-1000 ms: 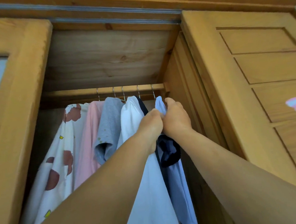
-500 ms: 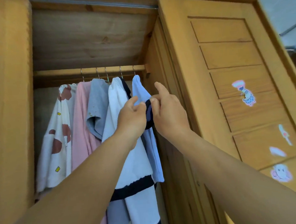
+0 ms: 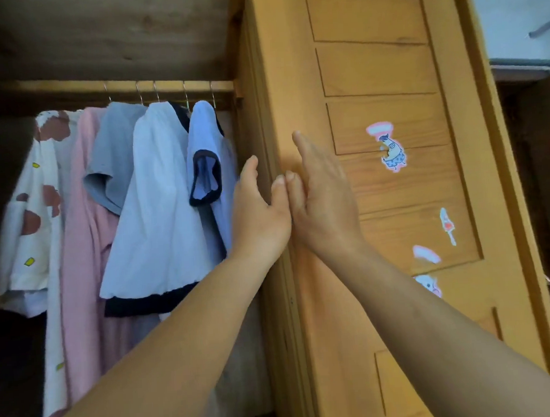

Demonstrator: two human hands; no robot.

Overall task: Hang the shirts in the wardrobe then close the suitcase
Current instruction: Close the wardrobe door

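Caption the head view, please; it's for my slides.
Both open hands, left hand and right hand, beside five shirts hanging in wardrobe.

Shirts (image 3: 156, 189) on rail (image 3: 66, 87) — door (image 3: 387, 72) right.

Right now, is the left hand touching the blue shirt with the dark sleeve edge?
Apart. The head view shows the left hand open, right of the blue shirt, with a strip of wardrobe interior between its fingers and the sleeve.
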